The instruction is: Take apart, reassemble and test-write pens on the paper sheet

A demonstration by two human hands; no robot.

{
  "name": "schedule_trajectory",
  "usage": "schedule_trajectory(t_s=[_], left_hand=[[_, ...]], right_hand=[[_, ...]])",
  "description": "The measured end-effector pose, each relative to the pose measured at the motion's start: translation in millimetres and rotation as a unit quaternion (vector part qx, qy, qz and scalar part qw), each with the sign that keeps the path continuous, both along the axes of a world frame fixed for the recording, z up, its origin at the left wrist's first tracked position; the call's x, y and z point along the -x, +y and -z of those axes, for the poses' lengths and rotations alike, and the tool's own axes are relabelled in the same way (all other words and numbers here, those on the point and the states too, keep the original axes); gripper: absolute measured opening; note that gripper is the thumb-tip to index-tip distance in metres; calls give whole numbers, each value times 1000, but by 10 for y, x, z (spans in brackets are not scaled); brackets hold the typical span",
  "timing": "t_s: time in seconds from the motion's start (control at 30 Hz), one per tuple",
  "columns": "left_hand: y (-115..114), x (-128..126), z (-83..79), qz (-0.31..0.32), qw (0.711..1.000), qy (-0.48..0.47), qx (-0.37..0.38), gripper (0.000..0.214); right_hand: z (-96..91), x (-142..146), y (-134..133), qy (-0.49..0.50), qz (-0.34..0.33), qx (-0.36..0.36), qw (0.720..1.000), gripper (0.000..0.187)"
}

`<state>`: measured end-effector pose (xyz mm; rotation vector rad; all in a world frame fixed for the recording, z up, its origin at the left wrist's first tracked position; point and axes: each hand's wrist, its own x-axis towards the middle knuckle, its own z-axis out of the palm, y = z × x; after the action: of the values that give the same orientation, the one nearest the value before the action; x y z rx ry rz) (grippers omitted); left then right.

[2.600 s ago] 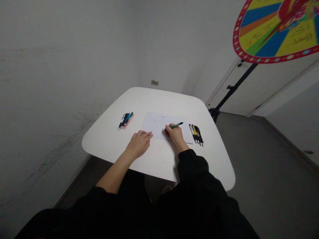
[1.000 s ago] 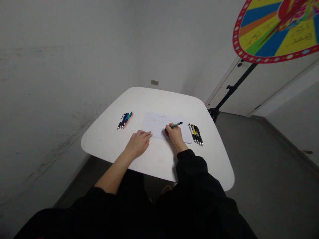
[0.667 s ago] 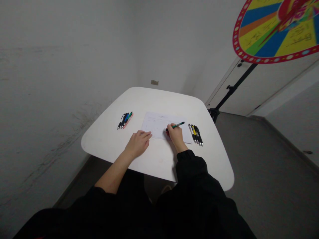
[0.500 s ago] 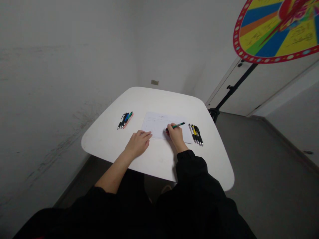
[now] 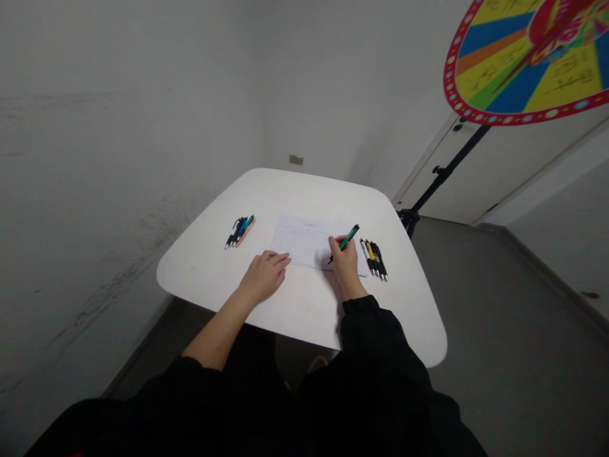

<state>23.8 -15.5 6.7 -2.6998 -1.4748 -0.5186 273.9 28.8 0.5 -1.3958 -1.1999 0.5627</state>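
Note:
A white sheet of paper (image 5: 301,240) with faint writing lies in the middle of a white table (image 5: 295,304). My right hand (image 5: 346,262) is closed round a green pen (image 5: 346,239), tip pointing down at the sheet's right part. My left hand (image 5: 265,274) lies flat by the sheet's near left corner, fingers stretched and touching its edge. A small bunch of pens (image 5: 240,230), black, blue, green and pink, lies left of the sheet. Another bunch of pens (image 5: 374,258), black, yellow and white, lies just right of my right hand.
A colourful prize wheel (image 5: 528,60) on a black stand (image 5: 440,174) stands at the right, past the table's far right corner. A grey wall runs close along the left. Grey floor lies to the right of the table.
My right hand has shifted right along the sheet and the green pen has tilted more upright, its tip off the earlier writing spot. My left hand has stayed put.

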Motion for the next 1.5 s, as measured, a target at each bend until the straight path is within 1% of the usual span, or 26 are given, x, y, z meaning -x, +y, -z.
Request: schedule_trajectory(t_s=[0.13, 0.2, 0.27, 0.43, 0.87, 1.13, 1.33, 1.5], left_hand=[[-5, -4, 4, -4, 1000, 0, 0, 41], [-5, -2, 7, -2, 1000, 2, -1, 41], [-4, 1, 8, 0, 1000, 3, -1, 41], [-3, 3, -10, 5, 1000, 4, 4, 42], [1, -5, -5, 2, 1000, 4, 1, 40], [0, -7, -9, 2, 1000, 7, 4, 41], [6, -9, 7, 0, 1000, 7, 0, 40], [17, 1, 27, 3, 1000, 7, -3, 40]], right_hand=[[-73, 37, -98, 93, -26, -40, 994, 80], [-102, 63, -131, 113, -40, -46, 992, 93], [-120, 83, -151, 120, -51, -43, 991, 97], [-113, 88, -158, 110, -70, -22, 991, 91], [-75, 48, -149, 102, -87, -18, 991, 75], [-61, 44, -140, 110, -97, -18, 989, 79], [-66, 46, -142, 123, -108, -33, 986, 89], [-55, 45, -139, 143, -121, -42, 981, 89]])
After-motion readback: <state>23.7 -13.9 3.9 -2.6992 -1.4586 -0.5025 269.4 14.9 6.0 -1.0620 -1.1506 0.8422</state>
